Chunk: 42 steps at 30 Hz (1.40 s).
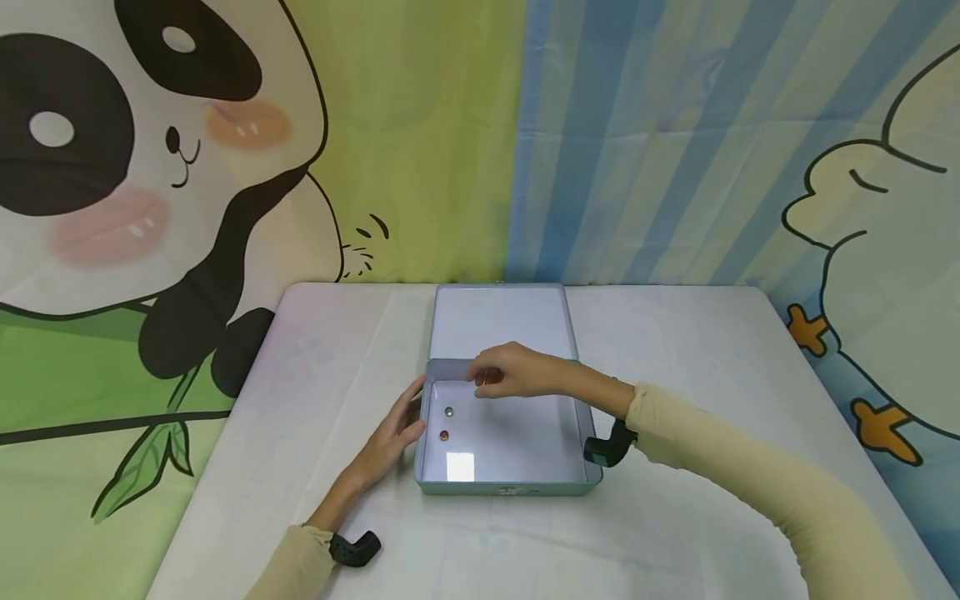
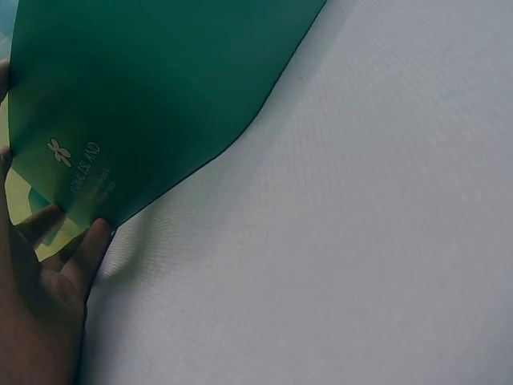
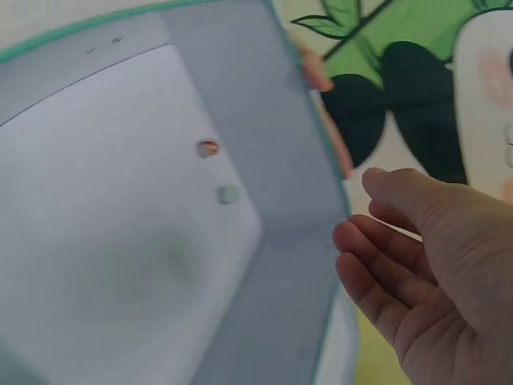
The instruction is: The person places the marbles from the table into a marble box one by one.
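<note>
A shallow green tin box (image 1: 510, 488) lies on the table with its hinged lid (image 1: 498, 321) laid back. Inside, toward the left, are a small orange-red bead-like piece (image 1: 444, 435) and a pale greenish one (image 1: 449, 412), both also visible in the right wrist view. My left hand (image 1: 390, 437) rests against the box's left side with extended fingers, its fingertips at the green wall (image 2: 144, 104). Above the back left of the box hovers my right hand (image 1: 517, 371). Its fingers (image 3: 385, 253) are loosely bent, the thumb apart from them, and nothing shows between them.
A white cloth covers the table (image 1: 675, 517). Behind it hangs a curtain (image 1: 420, 150) printed with a panda and a white bird. Dark wrist cameras (image 1: 611, 446) are strapped over both sleeves. The box's raised walls surround the small pieces.
</note>
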Available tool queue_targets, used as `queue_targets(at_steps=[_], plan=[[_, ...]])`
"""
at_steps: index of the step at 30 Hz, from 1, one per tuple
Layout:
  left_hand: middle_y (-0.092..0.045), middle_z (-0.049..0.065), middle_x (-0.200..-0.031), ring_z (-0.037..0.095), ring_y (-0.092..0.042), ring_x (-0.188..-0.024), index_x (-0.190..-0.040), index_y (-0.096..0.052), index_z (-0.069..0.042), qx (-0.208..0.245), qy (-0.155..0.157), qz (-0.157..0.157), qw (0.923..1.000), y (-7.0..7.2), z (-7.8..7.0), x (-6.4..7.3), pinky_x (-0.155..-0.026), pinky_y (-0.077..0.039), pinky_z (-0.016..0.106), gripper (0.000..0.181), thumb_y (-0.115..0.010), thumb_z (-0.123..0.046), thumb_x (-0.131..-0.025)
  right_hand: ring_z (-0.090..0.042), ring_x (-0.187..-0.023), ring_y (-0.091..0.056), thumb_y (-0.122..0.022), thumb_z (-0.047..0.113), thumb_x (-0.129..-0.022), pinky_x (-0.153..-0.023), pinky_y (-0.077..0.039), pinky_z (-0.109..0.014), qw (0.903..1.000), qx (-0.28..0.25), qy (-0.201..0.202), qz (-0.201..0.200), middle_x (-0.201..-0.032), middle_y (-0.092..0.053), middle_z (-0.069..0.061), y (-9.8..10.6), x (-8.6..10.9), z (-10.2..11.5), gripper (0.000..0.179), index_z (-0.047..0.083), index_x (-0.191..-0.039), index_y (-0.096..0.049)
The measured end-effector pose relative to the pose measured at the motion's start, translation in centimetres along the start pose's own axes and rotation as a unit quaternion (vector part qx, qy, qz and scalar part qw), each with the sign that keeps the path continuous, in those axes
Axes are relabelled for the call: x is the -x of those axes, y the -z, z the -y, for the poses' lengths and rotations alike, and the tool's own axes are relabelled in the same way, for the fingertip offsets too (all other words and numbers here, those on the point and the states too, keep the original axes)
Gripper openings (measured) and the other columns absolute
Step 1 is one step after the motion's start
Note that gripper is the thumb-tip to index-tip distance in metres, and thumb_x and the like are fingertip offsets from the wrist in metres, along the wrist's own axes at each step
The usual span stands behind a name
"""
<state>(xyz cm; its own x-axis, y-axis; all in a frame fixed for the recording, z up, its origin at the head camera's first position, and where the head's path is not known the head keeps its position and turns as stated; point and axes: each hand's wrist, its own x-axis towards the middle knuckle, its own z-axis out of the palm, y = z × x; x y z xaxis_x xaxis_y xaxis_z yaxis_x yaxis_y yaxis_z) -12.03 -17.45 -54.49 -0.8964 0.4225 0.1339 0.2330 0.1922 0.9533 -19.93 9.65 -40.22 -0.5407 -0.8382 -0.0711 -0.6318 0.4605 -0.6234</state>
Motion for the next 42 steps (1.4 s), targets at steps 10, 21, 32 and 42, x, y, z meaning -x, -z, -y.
queue_targets(at_steps=[10,21,32,42], plan=[[-0.014,0.008,-0.164,0.042,-0.032,-0.143,-0.156,-0.013,-0.032,-0.007,0.004,-0.004,1.0,0.0,0.3,0.0,-0.109,-0.031,0.024,0.066,-0.044,-0.016,-0.1,-0.015,-0.093,-0.067,-0.066,0.015,-0.092,-0.083,-0.056,-0.026,0.9946,-0.033,-0.023,-0.095,-0.106,-0.07,-0.007,4.6,6.4,0.2,0.025,0.008,-0.116,-0.067],[-0.014,0.008,-0.164,0.043,-0.032,-0.143,-0.156,-0.013,-0.03,-0.005,0.004,-0.004,1.0,0.0,0.0,0.0,-0.109,-0.032,0.024,0.068,-0.045,-0.014,-0.099,-0.013,-0.093,-0.065,-0.067,0.015,-0.091,-0.084,-0.054,-0.024,0.9791,0.007,-0.117,-0.166,-0.107,-0.07,-0.003,7.0,13.9,-3.1,0.027,0.01,-0.118,-0.066],[-0.012,0.012,-0.164,0.044,-0.032,-0.142,-0.156,-0.008,-0.033,-0.001,0.011,0.014,0.9999,0.0,0.1,0.1,-0.11,-0.036,0.035,0.067,-0.043,-0.019,-0.101,-0.015,-0.095,-0.065,-0.067,0.02,-0.091,-0.081,-0.054,-0.019,0.9647,0.023,-0.189,-0.182,-0.112,-0.069,-0.008,4.6,18.7,-7.4,0.029,0.008,-0.117,-0.066],[-0.016,0.011,-0.163,0.041,-0.033,-0.143,-0.156,-0.009,-0.036,0.01,0.021,0.005,0.9997,-0.1,0.0,0.0,-0.107,-0.035,0.023,0.067,-0.044,-0.02,-0.101,-0.017,-0.092,-0.066,-0.065,0.005,-0.09,-0.078,-0.055,-0.021,0.9686,-0.002,-0.175,-0.177,-0.109,-0.069,-0.017,0.1,20.7,-12.1,0.025,-0.002,-0.114,-0.066]])
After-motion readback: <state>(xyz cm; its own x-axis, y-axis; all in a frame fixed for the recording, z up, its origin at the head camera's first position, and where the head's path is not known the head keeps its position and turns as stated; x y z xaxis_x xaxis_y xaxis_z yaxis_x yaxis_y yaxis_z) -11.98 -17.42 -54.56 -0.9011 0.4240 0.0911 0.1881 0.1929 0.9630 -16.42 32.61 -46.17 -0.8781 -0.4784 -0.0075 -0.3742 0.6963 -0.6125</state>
